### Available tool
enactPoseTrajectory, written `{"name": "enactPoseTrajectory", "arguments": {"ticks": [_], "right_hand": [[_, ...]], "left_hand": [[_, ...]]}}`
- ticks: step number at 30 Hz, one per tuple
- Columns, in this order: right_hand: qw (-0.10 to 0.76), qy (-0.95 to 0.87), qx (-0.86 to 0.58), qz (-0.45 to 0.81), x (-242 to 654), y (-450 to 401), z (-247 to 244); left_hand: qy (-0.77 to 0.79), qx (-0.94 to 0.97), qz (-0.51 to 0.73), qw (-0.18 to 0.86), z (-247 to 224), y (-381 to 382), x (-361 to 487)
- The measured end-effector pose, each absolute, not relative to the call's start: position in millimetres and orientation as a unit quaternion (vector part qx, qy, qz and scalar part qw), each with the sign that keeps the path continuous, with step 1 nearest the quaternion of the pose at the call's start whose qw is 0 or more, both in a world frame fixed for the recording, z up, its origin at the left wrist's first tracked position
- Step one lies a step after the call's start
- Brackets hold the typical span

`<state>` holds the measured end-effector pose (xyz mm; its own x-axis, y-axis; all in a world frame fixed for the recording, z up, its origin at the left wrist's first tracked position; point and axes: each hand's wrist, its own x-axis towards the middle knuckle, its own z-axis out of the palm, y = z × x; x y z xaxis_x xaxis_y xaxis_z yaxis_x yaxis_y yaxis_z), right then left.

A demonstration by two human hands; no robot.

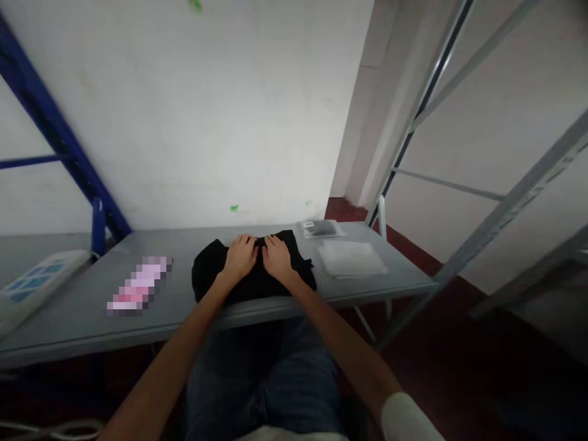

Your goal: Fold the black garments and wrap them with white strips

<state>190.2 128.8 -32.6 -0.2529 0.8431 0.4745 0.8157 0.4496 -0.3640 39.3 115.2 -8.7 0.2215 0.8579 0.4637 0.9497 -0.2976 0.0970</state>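
Jeans nearest; beyond, our left hand and right hand touch cloth lying crosswise; pinching, we can't say.

Black cloth, grey tabletop

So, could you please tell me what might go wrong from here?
The black cloth lies close to the front edge of the table, so it might slip over if pulled nearer. The pile of whitish sheets lies just right of the cloth, so a sideways sweep of the right hand could knock it askew.
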Motion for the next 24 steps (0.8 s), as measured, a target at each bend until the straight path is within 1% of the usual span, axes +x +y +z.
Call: {"name": "enactPoseTrajectory", "arguments": {"ticks": [5,10,16,20,24], "right_hand": [[0.284,-0.799,-0.529,0.009,208,144,-45],[0.255,-0.793,-0.553,0.026,228,153,-52],[0.238,-0.785,-0.572,0.034,230,156,-50],[0.215,-0.786,-0.579,0.033,233,158,-49],[0.212,-0.783,-0.584,0.024,236,156,-49]], "left_hand": [[-0.6,-0.777,-0.181,0.062,-38,130,31],[-0.592,-0.789,-0.164,0.009,-53,144,6],[-0.606,-0.783,-0.143,-0.021,-53,146,-15],[-0.611,-0.78,-0.131,-0.023,-48,140,-19],[-0.615,-0.778,-0.124,-0.024,-43,135,-19]]}}
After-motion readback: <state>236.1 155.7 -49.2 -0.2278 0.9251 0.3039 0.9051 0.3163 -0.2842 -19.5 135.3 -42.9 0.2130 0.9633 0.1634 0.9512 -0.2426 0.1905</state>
